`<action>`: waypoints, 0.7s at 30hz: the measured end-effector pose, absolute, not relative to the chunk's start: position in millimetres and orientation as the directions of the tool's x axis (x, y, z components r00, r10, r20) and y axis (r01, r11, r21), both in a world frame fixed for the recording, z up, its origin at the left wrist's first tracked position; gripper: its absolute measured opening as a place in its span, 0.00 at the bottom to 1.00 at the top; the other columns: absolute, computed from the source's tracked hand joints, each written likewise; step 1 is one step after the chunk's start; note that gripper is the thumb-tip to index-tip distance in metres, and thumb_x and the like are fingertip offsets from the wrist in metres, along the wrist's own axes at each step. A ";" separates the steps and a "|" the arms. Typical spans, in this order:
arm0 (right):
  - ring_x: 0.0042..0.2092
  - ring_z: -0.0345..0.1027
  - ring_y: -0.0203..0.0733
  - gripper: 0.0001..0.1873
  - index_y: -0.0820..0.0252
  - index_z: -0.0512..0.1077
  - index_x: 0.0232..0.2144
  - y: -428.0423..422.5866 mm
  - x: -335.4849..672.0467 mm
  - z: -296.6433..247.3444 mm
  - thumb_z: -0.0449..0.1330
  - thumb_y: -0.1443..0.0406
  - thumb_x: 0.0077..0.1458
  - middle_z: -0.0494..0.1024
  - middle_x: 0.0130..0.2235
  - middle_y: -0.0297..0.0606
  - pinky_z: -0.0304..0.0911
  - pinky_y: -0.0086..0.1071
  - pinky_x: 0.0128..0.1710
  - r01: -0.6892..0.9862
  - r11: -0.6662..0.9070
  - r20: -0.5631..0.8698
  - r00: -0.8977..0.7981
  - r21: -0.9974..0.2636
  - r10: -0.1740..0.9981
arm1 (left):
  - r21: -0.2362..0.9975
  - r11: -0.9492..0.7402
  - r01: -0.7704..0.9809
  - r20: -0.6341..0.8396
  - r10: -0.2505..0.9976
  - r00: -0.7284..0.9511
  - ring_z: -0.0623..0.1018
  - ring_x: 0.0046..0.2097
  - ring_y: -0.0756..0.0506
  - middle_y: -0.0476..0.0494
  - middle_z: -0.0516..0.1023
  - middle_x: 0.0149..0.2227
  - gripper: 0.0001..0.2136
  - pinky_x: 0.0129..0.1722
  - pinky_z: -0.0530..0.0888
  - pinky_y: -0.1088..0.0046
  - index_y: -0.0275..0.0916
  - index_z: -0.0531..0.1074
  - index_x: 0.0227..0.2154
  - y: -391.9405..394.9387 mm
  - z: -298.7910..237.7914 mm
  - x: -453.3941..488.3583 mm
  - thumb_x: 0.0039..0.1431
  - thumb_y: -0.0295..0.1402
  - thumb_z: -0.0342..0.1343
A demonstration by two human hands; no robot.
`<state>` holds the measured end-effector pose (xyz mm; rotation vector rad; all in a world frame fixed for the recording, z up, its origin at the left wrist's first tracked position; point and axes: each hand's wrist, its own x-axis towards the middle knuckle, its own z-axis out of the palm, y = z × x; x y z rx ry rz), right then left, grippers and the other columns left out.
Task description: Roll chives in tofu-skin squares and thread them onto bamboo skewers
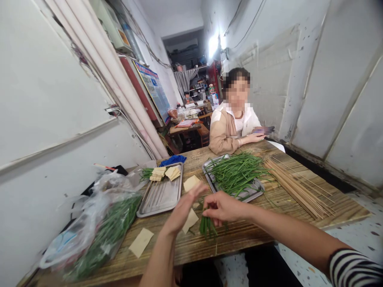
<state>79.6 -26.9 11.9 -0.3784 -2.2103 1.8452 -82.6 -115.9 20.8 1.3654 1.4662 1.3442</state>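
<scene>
My right hand is closed around a short folded bunch of green chives, held above the front of the wooden table. Beside it, my left hand is open, fingers stretched out and nothing seen in it. Near my left hand are a pale tofu-skin sheet and another tofu-skin sheet farther back. A third tofu-skin sheet lies to the left. Behind my right hand, a metal tray bears a heap of loose chives.
A second metal tray on the left holds skewered tofu-skin rolls. Plastic bags with more chives crowd the left edge. Bamboo skewers lie at right. Across the table sits a person holding a phone. A blue cloth lies behind.
</scene>
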 end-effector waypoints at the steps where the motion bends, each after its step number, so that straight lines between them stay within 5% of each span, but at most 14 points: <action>1: 0.16 0.62 0.32 0.06 0.60 0.63 0.27 -29.0 78.1 14.0 0.55 0.64 0.54 0.67 0.16 0.25 0.60 0.24 0.17 0.003 0.197 0.062 -0.944 -0.980 0.324 | 0.994 0.024 0.107 -0.015 0.996 -0.086 0.78 0.37 0.44 0.37 0.79 0.35 0.28 0.37 0.74 0.68 0.34 0.71 0.47 -114.1 21.1 -75.9 0.57 0.54 0.45; 5: 0.21 0.65 0.33 0.04 0.61 0.65 0.29 -30.9 77.7 18.2 0.54 0.67 0.55 0.68 0.20 0.28 0.59 0.24 0.22 -0.101 0.387 0.224 -0.931 -0.916 0.288 | 0.926 0.324 -0.192 -0.329 0.944 0.008 0.65 0.15 0.55 0.48 0.72 0.21 0.26 0.15 0.58 0.80 0.33 0.70 0.33 -118.4 8.7 -53.7 0.55 0.56 0.47; 7: 0.25 0.67 0.34 0.03 0.62 0.66 0.30 -31.1 80.3 17.8 0.54 0.68 0.55 0.70 0.23 0.31 0.60 0.25 0.27 -0.113 0.494 0.265 -0.932 -0.862 0.249 | 0.894 0.351 -0.277 -0.364 0.931 0.005 0.57 0.14 0.59 0.51 0.69 0.20 0.23 0.15 0.51 0.81 0.34 0.67 0.28 -127.2 2.8 -51.6 0.53 0.54 0.51; 13: 0.32 0.64 0.36 0.05 0.63 0.68 0.35 -36.1 86.2 9.8 0.52 0.67 0.57 0.73 0.31 0.38 0.58 0.27 0.32 -0.067 0.780 0.338 -0.922 -0.623 0.191 | 0.753 0.404 -0.519 -0.417 0.903 0.098 0.55 0.19 0.60 0.57 0.61 0.23 0.18 0.21 0.51 0.81 0.37 0.63 0.30 -157.1 -3.9 -59.9 0.47 0.43 0.64; 17: 0.34 0.64 0.37 0.07 0.63 0.67 0.36 -43.3 90.7 1.2 0.50 0.68 0.58 0.72 0.32 0.38 0.58 0.27 0.34 -0.145 0.802 0.328 -0.942 -0.579 0.066 | 0.780 0.456 -0.429 -0.432 0.888 0.158 0.54 0.21 0.59 0.56 0.58 0.25 0.20 0.22 0.48 0.80 0.36 0.63 0.30 -173.4 -8.1 -61.9 0.47 0.46 0.63; 21: 0.36 0.66 0.38 0.10 0.62 0.67 0.41 -48.5 95.6 1.0 0.51 0.69 0.57 0.73 0.34 0.38 0.59 0.28 0.36 -0.119 0.778 0.269 -0.961 -0.618 0.067 | 0.912 0.382 -0.148 -0.368 0.923 0.111 0.54 0.21 0.57 0.57 0.54 0.22 0.20 0.21 0.51 0.79 0.37 0.62 0.29 -183.6 -17.5 -61.6 0.52 0.51 0.56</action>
